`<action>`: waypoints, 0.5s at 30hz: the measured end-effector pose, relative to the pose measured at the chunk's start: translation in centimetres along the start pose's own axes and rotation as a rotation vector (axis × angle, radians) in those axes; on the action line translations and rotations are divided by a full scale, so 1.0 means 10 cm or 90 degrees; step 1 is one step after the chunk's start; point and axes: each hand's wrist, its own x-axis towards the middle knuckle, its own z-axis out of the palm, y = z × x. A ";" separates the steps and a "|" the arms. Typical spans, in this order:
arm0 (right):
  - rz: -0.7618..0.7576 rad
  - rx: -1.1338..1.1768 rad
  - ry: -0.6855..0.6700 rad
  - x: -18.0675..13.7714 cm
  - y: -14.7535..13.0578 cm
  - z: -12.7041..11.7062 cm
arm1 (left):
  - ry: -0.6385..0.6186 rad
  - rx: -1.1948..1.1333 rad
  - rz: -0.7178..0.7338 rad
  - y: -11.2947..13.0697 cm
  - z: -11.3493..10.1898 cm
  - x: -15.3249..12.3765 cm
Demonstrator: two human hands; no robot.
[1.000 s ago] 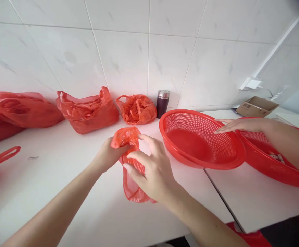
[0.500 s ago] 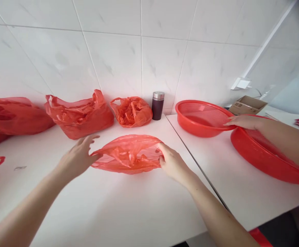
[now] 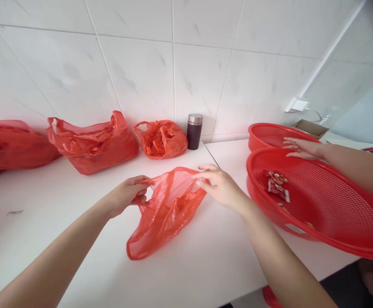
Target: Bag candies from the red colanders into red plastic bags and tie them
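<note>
A thin red plastic bag hangs open between my hands, its bottom resting on the white counter. My left hand pinches the bag's rim on the left side. My right hand holds the opposite rim between thumb and fingers. The bag's mouth is stretched apart, and the bag looks empty.
Several stuffed red bags line the tiled wall, with a dark flask beside them. At right, another person's hand rests across two red mesh baskets; the nearer basket holds small red packets. A cardboard box sits behind.
The bag went from bunched in both hands, to spread flat, to held open by its rim. The other person slid the red baskets to the right and brought one forward.
</note>
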 end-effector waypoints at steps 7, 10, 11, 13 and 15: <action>-0.147 -0.046 -0.081 -0.12 -0.51 0.36 | -0.006 -0.231 -0.032 -0.01 0.07 -0.06; -0.082 -0.196 -0.276 -0.23 -0.27 0.50 | 0.060 -0.263 -0.032 -0.21 -0.18 -0.04; -0.060 -0.210 -0.310 -0.26 -0.18 0.51 | 0.099 -0.267 -0.029 -0.29 -0.27 -0.04; -0.029 -0.202 -0.332 -0.30 -0.04 0.49 | 0.184 -0.259 -0.020 -0.43 -0.39 -0.05; -0.029 -0.193 -0.336 -0.30 0.02 0.47 | 0.254 -0.236 -0.008 -0.46 -0.38 -0.10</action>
